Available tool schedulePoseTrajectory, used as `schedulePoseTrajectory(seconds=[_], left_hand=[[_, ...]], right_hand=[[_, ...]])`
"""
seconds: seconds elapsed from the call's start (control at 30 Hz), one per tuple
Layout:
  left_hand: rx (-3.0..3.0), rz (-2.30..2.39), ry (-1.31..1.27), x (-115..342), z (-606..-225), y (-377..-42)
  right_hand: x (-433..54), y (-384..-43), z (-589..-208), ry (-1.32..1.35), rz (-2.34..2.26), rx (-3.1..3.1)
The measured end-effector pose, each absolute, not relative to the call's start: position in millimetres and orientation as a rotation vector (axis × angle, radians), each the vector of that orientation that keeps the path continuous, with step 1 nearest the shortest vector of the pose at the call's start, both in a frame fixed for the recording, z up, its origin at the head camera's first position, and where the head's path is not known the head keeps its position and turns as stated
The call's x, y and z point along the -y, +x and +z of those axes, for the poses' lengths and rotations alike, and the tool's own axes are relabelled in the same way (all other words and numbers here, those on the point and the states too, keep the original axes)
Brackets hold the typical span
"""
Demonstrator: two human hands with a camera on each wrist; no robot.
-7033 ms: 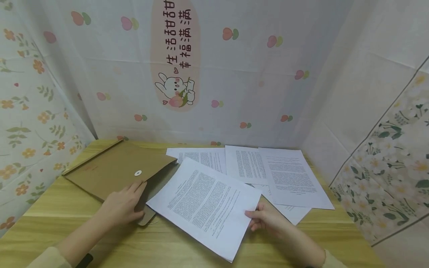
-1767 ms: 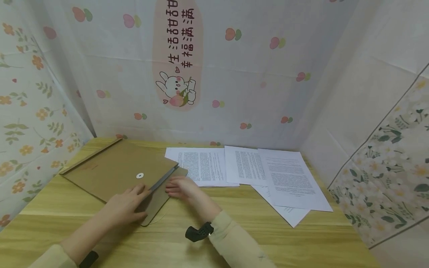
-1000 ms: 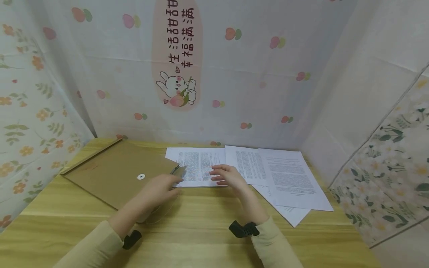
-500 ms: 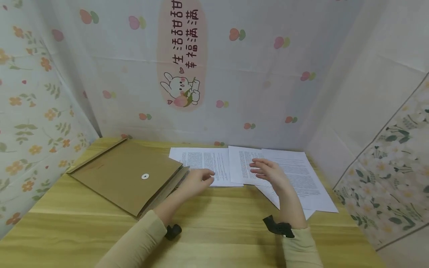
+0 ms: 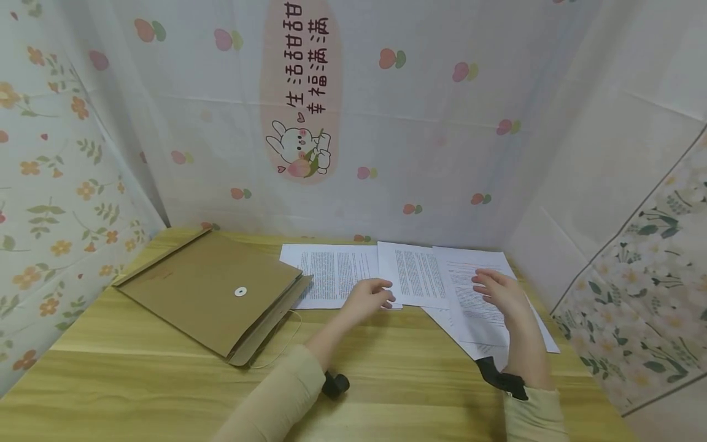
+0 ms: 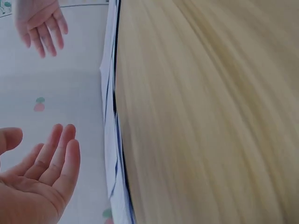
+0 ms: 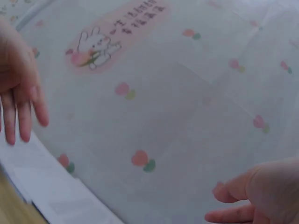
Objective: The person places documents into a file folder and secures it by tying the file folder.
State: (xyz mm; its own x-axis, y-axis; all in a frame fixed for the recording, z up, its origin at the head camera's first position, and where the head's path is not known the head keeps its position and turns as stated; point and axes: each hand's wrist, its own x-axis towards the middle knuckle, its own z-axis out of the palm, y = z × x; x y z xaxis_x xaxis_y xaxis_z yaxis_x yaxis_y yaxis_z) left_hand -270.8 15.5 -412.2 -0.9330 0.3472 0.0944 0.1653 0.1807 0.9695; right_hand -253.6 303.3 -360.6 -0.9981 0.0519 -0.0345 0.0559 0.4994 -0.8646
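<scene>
Hovering with left hand [image 5: 366, 301] and right hand [image 5: 505, 298] apart, fingers loosely spread, over overlapping printed sheets [image 5: 421, 276] at two o'clock on the counter [image 5: 414, 380]; flanked at ten o'clock by a kraft string-tie envelope [image 5: 201, 294].

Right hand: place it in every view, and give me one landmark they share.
Head: right hand, right of centre, overlapping the rightmost printed sheet in the picture.
Left wrist: right hand, upper left.
Right wrist: right hand, lower right, cut off.
Shared: white curtain with pink-and-green prints.

papers [image 5: 414, 274] too finely printed to read, sleeves [image 5: 276, 394] cut off below
</scene>
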Motion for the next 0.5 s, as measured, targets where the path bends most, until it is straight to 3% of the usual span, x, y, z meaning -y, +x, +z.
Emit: schedulePoseTrajectory(seconds=[0.5], left_hand=[[-1.872, 2.11, 0.203, -96.0, -430.4, -270.8]], right_hand=[[-370.6, -243.3, -387.3, 0.373, -1.292, -2.832]])
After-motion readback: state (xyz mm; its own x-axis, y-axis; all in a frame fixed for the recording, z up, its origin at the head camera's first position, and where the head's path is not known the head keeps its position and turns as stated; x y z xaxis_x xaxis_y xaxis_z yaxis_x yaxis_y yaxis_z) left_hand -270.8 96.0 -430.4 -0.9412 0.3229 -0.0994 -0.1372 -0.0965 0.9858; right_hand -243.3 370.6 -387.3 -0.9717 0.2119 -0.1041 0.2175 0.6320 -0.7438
